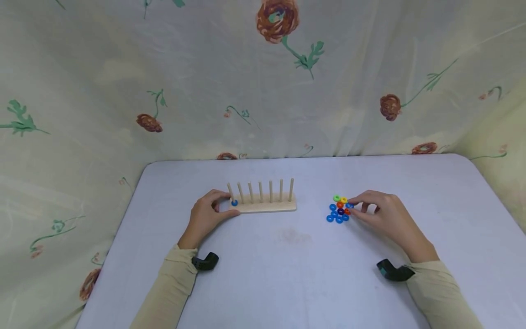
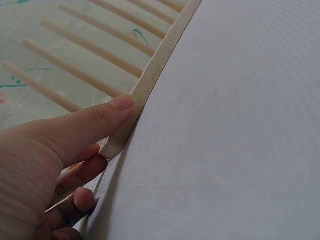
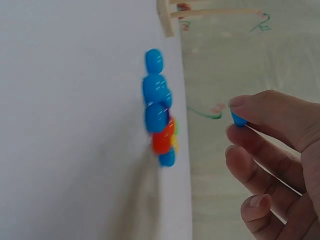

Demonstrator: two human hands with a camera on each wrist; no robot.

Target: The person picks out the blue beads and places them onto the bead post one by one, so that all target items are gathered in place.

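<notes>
A wooden peg rack [image 1: 267, 207] with several upright pegs stands on the table, and one blue ring [image 1: 234, 203] sits low on its leftmost peg. My left hand [image 1: 204, 214] grips the rack's left end. The thumb [image 2: 122, 103] lies along the front edge of the base, with other fingers round the end. To the right of the rack, my right hand [image 1: 384, 212] pinches a blue ring [image 3: 238, 118] between thumb and forefinger, raised above the tabletop. Close to those fingertips lies a cluster of small rings [image 1: 340, 211] in blue, red, yellow, green and dark purple.
The white table [image 1: 263, 274] has rounded far corners. Behind it and at the sides hangs a pale curtain [image 1: 205, 68] with a flower pattern. Black wrist devices sit at the left cuff [image 1: 205, 262] and the right cuff [image 1: 395, 270].
</notes>
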